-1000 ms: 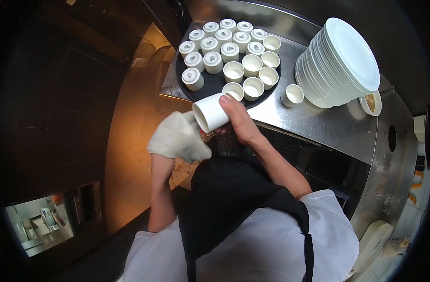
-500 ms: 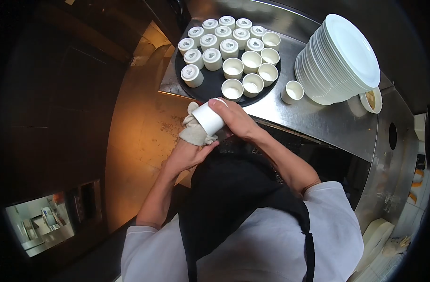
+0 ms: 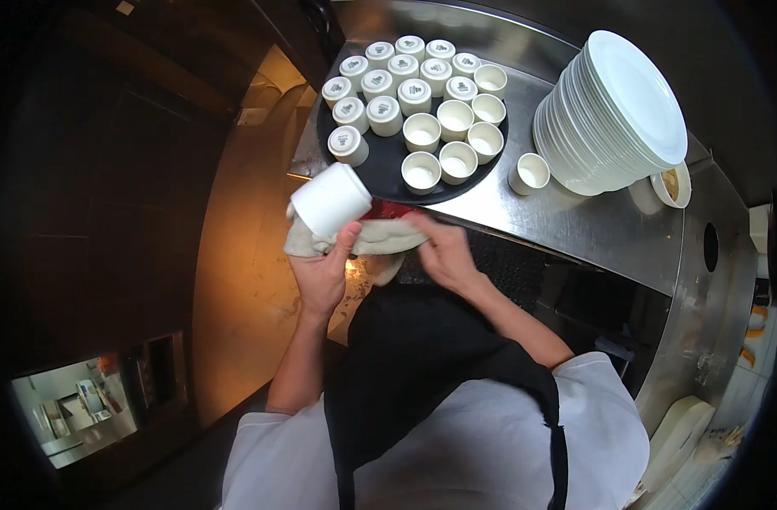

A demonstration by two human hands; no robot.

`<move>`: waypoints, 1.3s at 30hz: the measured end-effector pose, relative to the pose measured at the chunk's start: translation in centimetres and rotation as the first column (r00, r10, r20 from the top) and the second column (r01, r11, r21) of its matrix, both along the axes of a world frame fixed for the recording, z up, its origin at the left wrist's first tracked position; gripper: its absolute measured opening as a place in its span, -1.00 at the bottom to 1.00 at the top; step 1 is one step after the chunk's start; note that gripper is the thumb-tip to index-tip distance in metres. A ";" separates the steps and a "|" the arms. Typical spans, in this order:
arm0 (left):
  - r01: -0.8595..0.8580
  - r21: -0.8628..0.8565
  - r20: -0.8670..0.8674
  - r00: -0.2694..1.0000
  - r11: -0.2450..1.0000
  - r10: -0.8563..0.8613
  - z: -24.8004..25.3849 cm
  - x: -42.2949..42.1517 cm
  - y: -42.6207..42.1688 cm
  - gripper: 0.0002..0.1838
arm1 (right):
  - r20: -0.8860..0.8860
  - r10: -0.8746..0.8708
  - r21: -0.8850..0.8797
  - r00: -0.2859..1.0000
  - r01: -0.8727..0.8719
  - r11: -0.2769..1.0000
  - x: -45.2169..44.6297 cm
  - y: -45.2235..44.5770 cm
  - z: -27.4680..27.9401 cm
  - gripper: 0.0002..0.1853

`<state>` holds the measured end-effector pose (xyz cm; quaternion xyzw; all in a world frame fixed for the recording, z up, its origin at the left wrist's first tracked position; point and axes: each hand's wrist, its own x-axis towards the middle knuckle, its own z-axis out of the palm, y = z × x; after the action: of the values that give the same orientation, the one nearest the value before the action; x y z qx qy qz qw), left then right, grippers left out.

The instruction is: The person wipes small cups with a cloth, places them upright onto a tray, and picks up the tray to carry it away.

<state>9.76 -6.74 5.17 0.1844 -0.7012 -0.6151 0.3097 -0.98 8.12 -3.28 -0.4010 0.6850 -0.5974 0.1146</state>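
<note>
A white cup (image 3: 331, 201) is tilted in my left hand (image 3: 322, 279), with my thumb against its side and a pale cloth (image 3: 380, 237) between palm and cup. My right hand (image 3: 448, 255) is closed on the other end of the cloth, which stretches between both hands. Just beyond them, a round black tray (image 3: 380, 166) carries many white cups. Those at its left and back, such as one upside-down cup (image 3: 348, 145), show stamped bases. Toward the right front, several stand mouth up, like this upright cup (image 3: 421, 172).
On the steel counter (image 3: 524, 217), a single cup (image 3: 530, 173) stands right of the tray. A tall, leaning stack of white plates (image 3: 575, 127) rises beside it. Behind the stack sits a small bowl (image 3: 671, 185) with food. The counter's front edge runs close to my right forearm.
My left hand has moved left and up with the cup. My right hand has come off the cup and shifted right, drawing the cloth out between the hands.
</note>
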 end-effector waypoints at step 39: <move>0.298 -0.735 0.530 0.813 0.609 0.242 -9.7 -11.5 -4.5 -0.62 | 0.611 0.106 0.316 0.785 -0.364 0.876 0.3 3.8 -3.5 -0.59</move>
<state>-1.78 -11.22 -4.55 0.1948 -0.9608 -0.1577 0.1183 -0.66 11.93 -6.79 -0.2512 0.6721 -0.5098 0.4746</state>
